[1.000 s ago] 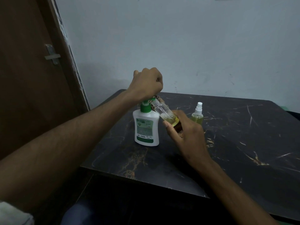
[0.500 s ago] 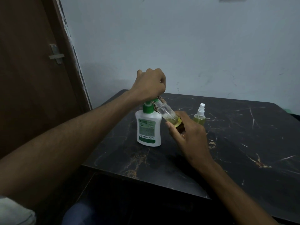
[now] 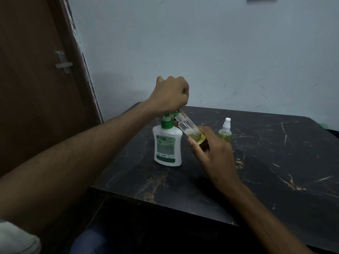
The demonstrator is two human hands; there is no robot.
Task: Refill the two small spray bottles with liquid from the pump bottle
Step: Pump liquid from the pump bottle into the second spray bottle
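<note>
— Pressing down on the pump bottle, is that what your left hand is doing?

— Your left hand sits on top of the green pump head with its fingers curled into a fist over it; the pump head itself is mostly hidden beneath, so you cannot tell how far it is pushed down. The white bottle stands upright near the tabletop's left edge, towards the far left corner.

— And your right hand?

— Your right hand grips the open spray bottle by its lower end, thumb on one side and fingers wrapped behind; the bottle is tilted, its uncapped neck pointing up and left, right at the pump's spout under your left hand; whether neck and spout touch cannot be told. Yellow-green liquid pools in its lower part; the upper part is clear.

— Where is the other one?

— The second spray bottle stands upright on the tabletop just beyond your right hand, towards the far edge, its white sprayer top on and yellow-green liquid inside; it is apart from the pump bottle, with your tilted bottle between them.

— Anything else round you?

— A brown door with a metal latch stands left of the table; a pale wall rises behind.
</note>
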